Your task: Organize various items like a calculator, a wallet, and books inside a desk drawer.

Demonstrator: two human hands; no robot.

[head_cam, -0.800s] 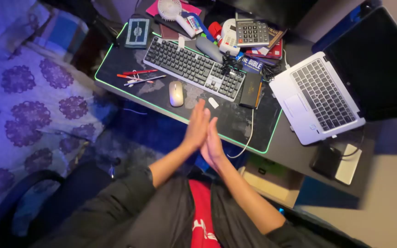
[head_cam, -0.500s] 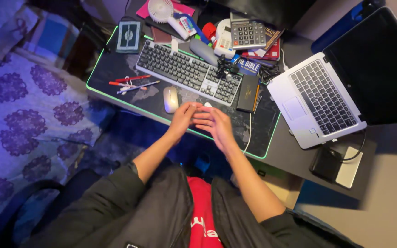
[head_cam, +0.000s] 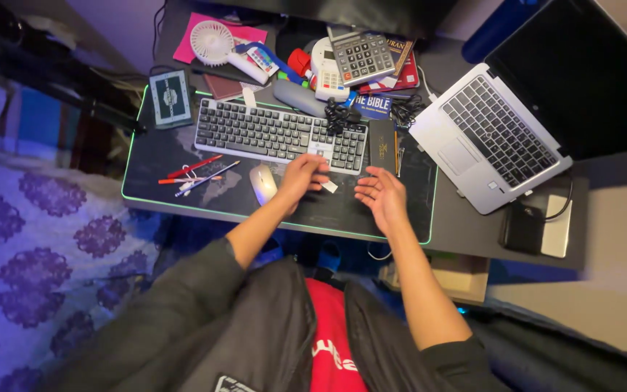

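A dark desk mat (head_cam: 183,156) with a glowing green edge covers the left of the desk, an open silver laptop (head_cam: 491,138) sits to the right of it, and a grey keyboard (head_cam: 277,134) lies across the far half of the mat. Near the keyboard's front edge, the left hand (head_cam: 302,176) curls down over a small white piece (head_cam: 329,186) that lies flat on the mat; the fingertips touch or nearly touch it, though I cannot tell whether they have it pinched. The right hand (head_cam: 380,197) hovers just right of it, palm up, fingers loosely spread, holding nothing. A pale mouse (head_cam: 262,181) rests just left of the left hand, and red pens (head_cam: 191,172) lie further left. To lift so thin a piece cleanly, I judge it best to slide a fingertip under one edge, keeping the wrist clear of the mouse and keys.
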